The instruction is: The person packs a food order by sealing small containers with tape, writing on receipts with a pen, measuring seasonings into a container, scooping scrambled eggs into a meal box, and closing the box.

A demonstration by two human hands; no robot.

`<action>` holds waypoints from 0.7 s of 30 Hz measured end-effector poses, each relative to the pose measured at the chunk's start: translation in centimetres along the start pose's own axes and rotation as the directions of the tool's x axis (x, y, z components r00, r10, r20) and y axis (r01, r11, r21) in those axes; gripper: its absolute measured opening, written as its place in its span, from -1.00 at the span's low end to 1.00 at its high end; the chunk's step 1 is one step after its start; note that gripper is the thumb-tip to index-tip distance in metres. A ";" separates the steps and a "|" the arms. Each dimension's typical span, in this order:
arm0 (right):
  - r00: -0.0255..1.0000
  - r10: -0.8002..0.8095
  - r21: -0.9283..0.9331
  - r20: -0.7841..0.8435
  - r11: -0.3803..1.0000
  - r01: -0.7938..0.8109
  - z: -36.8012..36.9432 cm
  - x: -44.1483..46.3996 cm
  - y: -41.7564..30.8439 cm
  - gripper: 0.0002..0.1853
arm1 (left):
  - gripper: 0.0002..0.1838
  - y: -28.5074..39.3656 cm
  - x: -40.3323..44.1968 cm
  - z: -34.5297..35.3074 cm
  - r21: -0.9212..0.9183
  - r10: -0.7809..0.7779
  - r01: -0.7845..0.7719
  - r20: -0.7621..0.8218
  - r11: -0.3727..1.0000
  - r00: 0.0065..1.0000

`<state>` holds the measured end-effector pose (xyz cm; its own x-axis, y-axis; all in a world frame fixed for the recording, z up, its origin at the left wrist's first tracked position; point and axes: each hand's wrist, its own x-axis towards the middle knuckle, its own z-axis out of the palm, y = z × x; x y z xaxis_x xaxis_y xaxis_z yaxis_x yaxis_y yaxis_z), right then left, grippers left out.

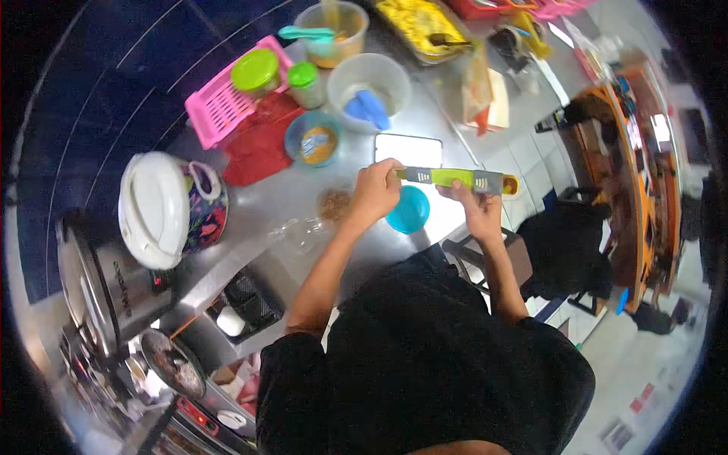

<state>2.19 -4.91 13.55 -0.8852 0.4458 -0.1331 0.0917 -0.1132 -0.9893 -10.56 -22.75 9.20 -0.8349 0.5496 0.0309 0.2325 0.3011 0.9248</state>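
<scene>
My left hand [377,191] is closed on the left end of a green and grey tool [449,178], held level above the steel counter. The fingers of my right hand [476,205] are wrapped round its right part. An orange-yellow piece [511,185] shows at the tool's right end. Just below the tool sits a turquoise round lid or dish [409,210]. Behind it lies a phone [408,150] with a bright white screen. Left of my left hand is a small clear container of brown bits [334,205].
A clear tub [368,91] with a blue item, a blue bowl [312,139], a pink basket [235,95] and a tray of yellow food [425,29] stand at the back. A white-lidded container [155,211] and a steel cooker [114,280] are at left.
</scene>
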 end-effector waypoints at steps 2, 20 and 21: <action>0.992 -0.105 -0.011 -0.070 0.994 0.104 -1.4 -2.0 -0.3 -0.78 | -0.81 1.8 0.5 3.3 0.031 -0.017 0.017 -0.012 0.999 1.000; 0.745 -0.410 -0.363 -0.526 0.901 0.238 -21.0 -20.9 0.2 -0.71 | -0.87 11.2 -3.8 27.1 -0.371 -0.107 0.747 0.856 0.552 0.505; 0.753 -0.417 -0.418 -0.510 0.885 0.207 -21.7 -22.0 -0.2 -0.70 | -0.88 10.8 -4.4 28.8 -0.352 -0.079 0.702 0.862 0.620 0.501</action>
<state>31.57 4.56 15.44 -0.4720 0.8352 0.2822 0.0882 0.3632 -0.9275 10.00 0.53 8.13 -0.0070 0.9233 -0.3841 -0.6171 0.2982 0.7282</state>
